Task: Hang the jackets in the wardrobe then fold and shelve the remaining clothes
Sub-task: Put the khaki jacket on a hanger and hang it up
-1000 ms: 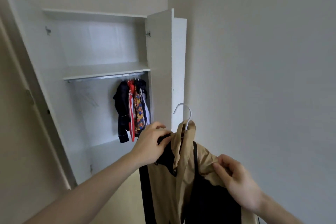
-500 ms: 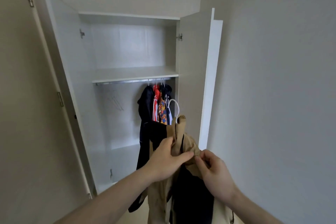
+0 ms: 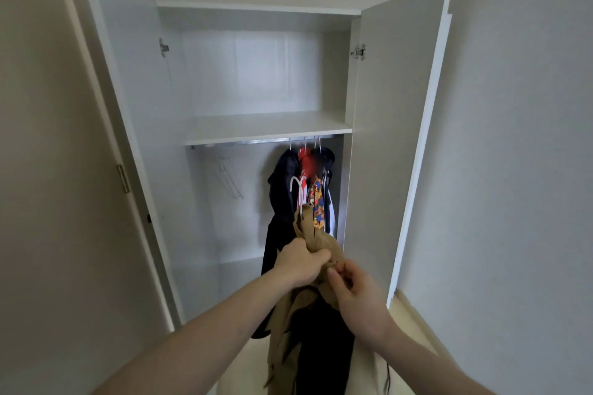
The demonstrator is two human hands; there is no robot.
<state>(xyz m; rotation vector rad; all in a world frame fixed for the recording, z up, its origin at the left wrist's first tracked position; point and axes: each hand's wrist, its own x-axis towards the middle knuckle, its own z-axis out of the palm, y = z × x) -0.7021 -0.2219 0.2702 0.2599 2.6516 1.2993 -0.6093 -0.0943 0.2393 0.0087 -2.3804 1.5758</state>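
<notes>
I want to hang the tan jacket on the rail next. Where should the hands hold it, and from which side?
Hold the tan jacket at its bunched collar, just below the white hanger hook, as the left hand does now, coming from the front. That keeps the hook upright and free above the hands, so it can probably reach the rail.

Soft, even indoor light, wide-angle view

Pale glare sheens the wardrobe (image 3: pixel 256 74) back panel above the shelf (image 3: pixel 266 128); below it, the hanging clothes (image 3: pixel 305 189) sit in dimmer shade. Faint hanger shadows fall on the lower back panel. Door edges bow outward near the frame's sides. One patch on the red garment is blurred.
</notes>
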